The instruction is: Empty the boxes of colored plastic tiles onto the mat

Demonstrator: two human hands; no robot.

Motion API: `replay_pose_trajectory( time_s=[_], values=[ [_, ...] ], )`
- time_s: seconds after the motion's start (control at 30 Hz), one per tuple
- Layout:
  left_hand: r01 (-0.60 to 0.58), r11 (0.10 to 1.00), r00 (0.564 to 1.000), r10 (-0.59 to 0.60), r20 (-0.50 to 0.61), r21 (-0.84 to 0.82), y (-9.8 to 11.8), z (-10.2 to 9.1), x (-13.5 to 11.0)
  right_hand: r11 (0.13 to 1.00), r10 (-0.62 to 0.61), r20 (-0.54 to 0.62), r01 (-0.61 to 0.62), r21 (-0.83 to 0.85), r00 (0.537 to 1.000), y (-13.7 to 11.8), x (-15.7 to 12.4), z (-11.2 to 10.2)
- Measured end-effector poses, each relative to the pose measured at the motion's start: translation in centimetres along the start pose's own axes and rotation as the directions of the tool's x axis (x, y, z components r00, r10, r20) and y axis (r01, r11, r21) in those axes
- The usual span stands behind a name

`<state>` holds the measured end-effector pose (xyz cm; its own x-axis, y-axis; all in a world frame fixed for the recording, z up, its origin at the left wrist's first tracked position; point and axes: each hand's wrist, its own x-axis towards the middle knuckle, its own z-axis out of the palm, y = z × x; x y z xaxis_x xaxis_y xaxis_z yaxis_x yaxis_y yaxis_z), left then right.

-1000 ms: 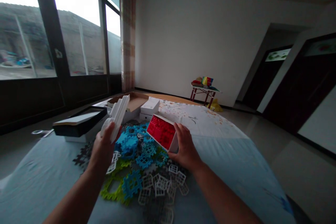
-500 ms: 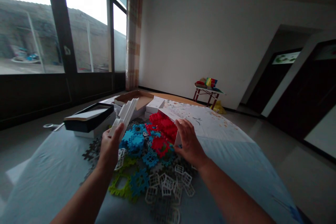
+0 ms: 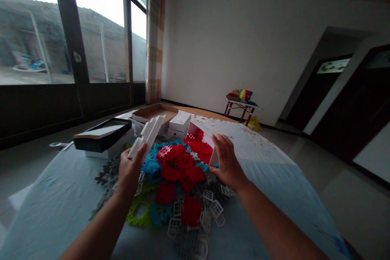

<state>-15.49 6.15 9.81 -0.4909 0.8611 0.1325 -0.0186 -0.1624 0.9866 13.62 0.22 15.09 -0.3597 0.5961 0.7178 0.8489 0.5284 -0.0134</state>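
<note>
My left hand (image 3: 130, 170) is closed around a white object with a stepped edge (image 3: 150, 133), held tilted up; its exact kind is unclear. My right hand (image 3: 228, 162) grips the right side of an open white box (image 3: 206, 134), tipped toward me. Red gear-shaped plastic pieces (image 3: 176, 164) lie in a heap in front of the box, and more are still inside it. Under and around the heap are blue pieces (image 3: 150, 164), lime-green pieces (image 3: 138, 214), dark grey pieces (image 3: 106, 178) and several small white lattice pieces (image 3: 216, 208).
A black open box (image 3: 100, 142) sits on a white one at the left. Farther back are a brown cardboard tray (image 3: 152, 110) and small white boxes (image 3: 180, 122). A light blue cloth (image 3: 262, 195) covers the table. A small side table (image 3: 242, 105) stands by the wall.
Red pieces have spilled from the tilted box onto the blue, green and white ones. The box and my right hand have shifted slightly right; my left hand still holds the white object.
</note>
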Motion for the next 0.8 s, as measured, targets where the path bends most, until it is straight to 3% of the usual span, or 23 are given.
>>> replay_pose_trajectory(
  time_s=[0.17,0.37,0.67,0.8],
  values=[
    [0.018,0.999,1.0,-0.019,0.017,0.041,0.9,-0.1,-0.8,0.993,-0.106,0.109,0.111,-0.045,0.988,0.6,-0.6,-0.9],
    [0.02,0.996,1.0,-0.021,0.01,0.086,2.7,0.3,-2.2,0.983,-0.126,0.131,0.142,-0.119,0.983,1.1,-0.8,-1.8],
    [-0.002,0.997,1.0,0.0,0.025,0.078,3.1,0.6,-2.7,0.986,-0.082,0.103,0.096,-0.134,0.991,1.7,-1.1,-1.9],
    [0.004,0.997,1.0,-0.006,0.024,0.082,3.3,0.7,-2.9,0.996,-0.008,0.003,0.009,-0.091,1.0,2.3,-2.0,-2.2]
  ],
)
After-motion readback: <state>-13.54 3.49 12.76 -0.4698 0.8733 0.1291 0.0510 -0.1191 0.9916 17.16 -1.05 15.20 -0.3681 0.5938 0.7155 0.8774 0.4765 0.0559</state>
